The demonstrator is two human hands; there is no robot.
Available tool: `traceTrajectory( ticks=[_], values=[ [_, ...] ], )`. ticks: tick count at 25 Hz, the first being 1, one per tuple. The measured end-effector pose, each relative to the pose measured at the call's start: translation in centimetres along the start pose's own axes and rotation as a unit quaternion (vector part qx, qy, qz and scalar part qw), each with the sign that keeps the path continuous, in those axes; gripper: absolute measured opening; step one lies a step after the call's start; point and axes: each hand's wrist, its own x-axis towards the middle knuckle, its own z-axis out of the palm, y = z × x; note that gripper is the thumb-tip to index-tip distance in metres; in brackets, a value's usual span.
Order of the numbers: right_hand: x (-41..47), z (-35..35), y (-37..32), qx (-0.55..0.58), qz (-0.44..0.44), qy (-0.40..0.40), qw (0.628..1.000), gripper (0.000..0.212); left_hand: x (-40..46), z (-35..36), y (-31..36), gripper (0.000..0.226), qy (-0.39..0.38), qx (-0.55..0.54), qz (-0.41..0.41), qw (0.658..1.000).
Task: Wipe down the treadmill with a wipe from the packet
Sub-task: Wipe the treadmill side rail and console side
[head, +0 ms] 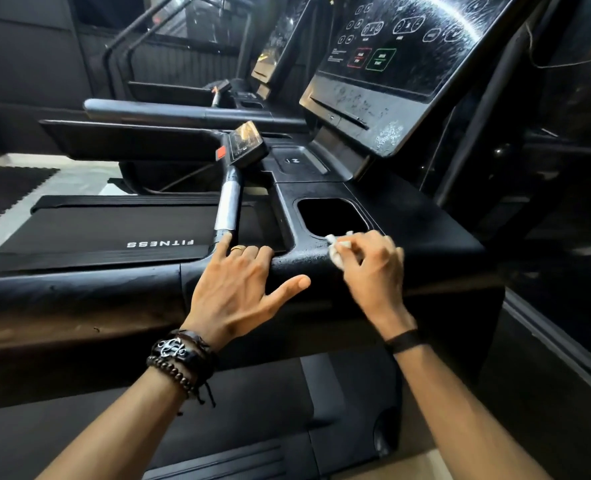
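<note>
The right hand (373, 263) holds a small white wipe (338, 251), crumpled between its curled fingers and thumb. The wipe touches the black console tray (408, 233) of the treadmill (79, 292), at the near edge of the dark cup holder (332, 216), which is a rounded opening in the tray. Most of the wipe is hidden under the fingers; only a part of it shows at the left side of the hand.

The left hand (242, 289) is wide, with straight fingers spread. Its palm rests on the front rail of the treadmill, just left of the right hand, and the fingers reach over the rail edge. The thumb points to the right, towards the other hand, but does not touch it. There is a gold ring (237, 248) on one finger, and dark bracelets (179, 358) with beads are around the left wrist. A thin black band (404, 341) is around the right wrist.

Behind the left hand a handle with a silver grip (228, 206) rises from the rail up to a small tilted control unit (245, 143). Farther back on the right stands the large tilted display panel (391, 53), with button outlines and wet streaks on its glossy surface. On the left, below the rail, lies the running belt (114, 233), with the word FITNESS on it, seen upside down. A second treadmill (183, 112) stands behind. The packet is not to be seen.
</note>
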Motion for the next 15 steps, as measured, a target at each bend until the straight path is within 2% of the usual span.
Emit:
traceTrajectory(
  ticks=[2, 5, 7, 8, 10, 12, 15],
  values=[
    [1.3, 0.4, -0.3, -0.012, 0.043, -0.003, 0.999, 0.017, 0.0, 0.1, 0.0, 0.077, -0.006, 0.001, -0.003, 1.0],
    [-1.7, 1.9, -4.1, 0.018, -0.032, -0.024, 0.999, 0.023, 0.3, 0.1, 0.1, 0.076, -0.001, -0.021, -0.014, 1.0],
    [-3.0, 0.9, -3.1, 0.018, -0.079, -0.019, 0.997, 0.027, 0.4, 0.2, 0.5, 0.076, 0.008, -0.041, -0.028, 0.999],
    [-2.5, 0.3, -1.6, 0.004, -0.063, -0.002, 0.998, 0.026, 0.6, 0.1, 0.7, 0.078, 0.008, -0.044, -0.035, 0.998],
    [0.2, -0.5, 1.0, -0.023, 0.027, 0.017, 0.999, 0.02, 1.0, -0.2, 1.0, 0.083, -0.011, -0.036, -0.052, 0.998],
    [2.2, -0.2, 1.1, -0.038, 0.077, 0.006, 0.996, 0.017, 1.7, -0.5, 1.5, 0.087, -0.041, -0.018, -0.067, 0.997],
    [-0.1, 1.4, -2.3, -0.022, -0.017, 0.003, 1.0, 0.02, 3.0, 0.1, 3.0, 0.094, -0.059, -0.052, -0.089, 0.993]
  ],
)
